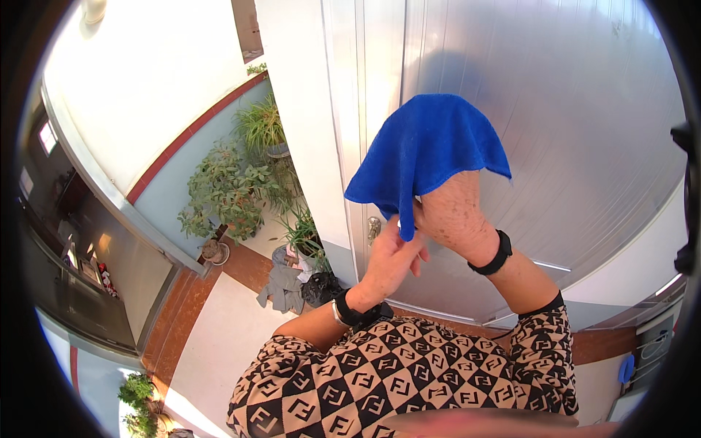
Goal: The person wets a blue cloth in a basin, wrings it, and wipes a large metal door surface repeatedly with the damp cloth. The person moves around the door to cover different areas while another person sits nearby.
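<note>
A blue cloth (438,137) is draped over my right hand (452,211), hiding most of its fingers. My left hand (390,257) is just below the cloth's hanging corner, its fingers close to my right hand; whether it pinches the cloth I cannot tell. Both wrists wear black bands. Behind the cloth stands a pale, glossy panelled door (547,164). Its metal door handle (374,227) shows just left of the cloth's lower corner, beyond my left hand.
Left of the door frame stand a leafy potted plant (224,186) and a spider plant (263,123). Grey cloths (285,284) and a black plastic bag (321,288) lie on the floor by the wall. A doorway (82,219) opens at far left; more potted plants (137,388) stand lower left.
</note>
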